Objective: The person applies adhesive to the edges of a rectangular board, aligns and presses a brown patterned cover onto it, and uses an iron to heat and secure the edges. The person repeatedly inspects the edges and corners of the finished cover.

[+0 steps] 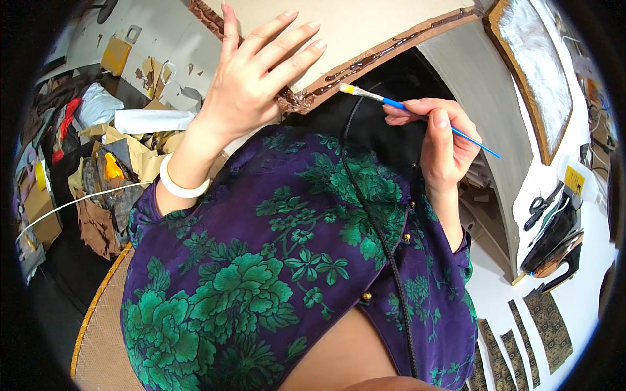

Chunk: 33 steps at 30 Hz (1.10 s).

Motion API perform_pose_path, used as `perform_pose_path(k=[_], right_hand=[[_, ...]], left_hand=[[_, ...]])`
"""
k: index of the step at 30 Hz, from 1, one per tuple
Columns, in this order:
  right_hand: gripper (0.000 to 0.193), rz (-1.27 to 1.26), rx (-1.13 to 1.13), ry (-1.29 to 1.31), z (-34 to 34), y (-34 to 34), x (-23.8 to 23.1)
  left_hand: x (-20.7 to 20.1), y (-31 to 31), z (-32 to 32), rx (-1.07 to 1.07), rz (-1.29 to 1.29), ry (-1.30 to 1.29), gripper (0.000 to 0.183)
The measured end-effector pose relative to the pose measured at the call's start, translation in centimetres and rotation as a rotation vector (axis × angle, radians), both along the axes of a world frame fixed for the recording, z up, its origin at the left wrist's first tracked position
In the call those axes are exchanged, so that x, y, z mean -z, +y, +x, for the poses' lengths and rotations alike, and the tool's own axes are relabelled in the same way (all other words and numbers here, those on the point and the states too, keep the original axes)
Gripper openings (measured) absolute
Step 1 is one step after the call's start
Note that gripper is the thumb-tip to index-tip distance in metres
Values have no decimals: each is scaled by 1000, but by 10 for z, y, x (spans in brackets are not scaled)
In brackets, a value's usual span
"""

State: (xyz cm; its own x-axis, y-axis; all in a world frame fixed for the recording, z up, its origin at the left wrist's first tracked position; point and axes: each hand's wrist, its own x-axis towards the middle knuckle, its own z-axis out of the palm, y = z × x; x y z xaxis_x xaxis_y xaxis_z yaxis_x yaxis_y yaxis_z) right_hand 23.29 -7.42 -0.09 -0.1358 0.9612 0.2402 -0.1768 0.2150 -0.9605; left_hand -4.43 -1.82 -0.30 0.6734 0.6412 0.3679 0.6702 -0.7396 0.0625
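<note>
My left hand (pixel 244 88) lies with its fingers spread over a cream panel (pixel 372 29), near its left corner. Along the panel's near edge runs a brown strip (pixel 326 83) carrying a wavy line of dark, glossy liquid (pixel 392 47). Crinkled, shiny brown material (pixel 295 101) sits at the corner beneath my left wrist. In my right hand (pixel 448 140) is a thin paintbrush (pixel 394 104) with a blue handle, pinched between thumb and fingers. Its pale, yellowish bristles point left, close to the strip's near side; whether they touch it I cannot tell.
A brown-edged board with white smears (pixel 535 65) stands at the far right. Below it lie scissors (pixel 538 206) and patterned fabric pieces (pixel 549 326). Scraps and brown paper (pixel 98 202) are heaped on the left. A black cord (pixel 375 228) hangs down my front.
</note>
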Motion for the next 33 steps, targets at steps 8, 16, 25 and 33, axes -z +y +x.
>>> perform_pose_path(k=[8,16,25,33], right_hand=[[23,27,-95,-78,-20,15,-5],[18,91,-216,-291,-48,20,-8],[19,-7,-290,-208,-45,13,-11],[20,-17,-208,-156,-53,14,-12]], left_hand=[[-5,-6,-5,-33,-32,-46,51],[-21,-11,-23,-29,-134,-63,37],[-15,-6,-31,20,-142,-37,40],[-23,-7,-27,14,-186,-60,42]])
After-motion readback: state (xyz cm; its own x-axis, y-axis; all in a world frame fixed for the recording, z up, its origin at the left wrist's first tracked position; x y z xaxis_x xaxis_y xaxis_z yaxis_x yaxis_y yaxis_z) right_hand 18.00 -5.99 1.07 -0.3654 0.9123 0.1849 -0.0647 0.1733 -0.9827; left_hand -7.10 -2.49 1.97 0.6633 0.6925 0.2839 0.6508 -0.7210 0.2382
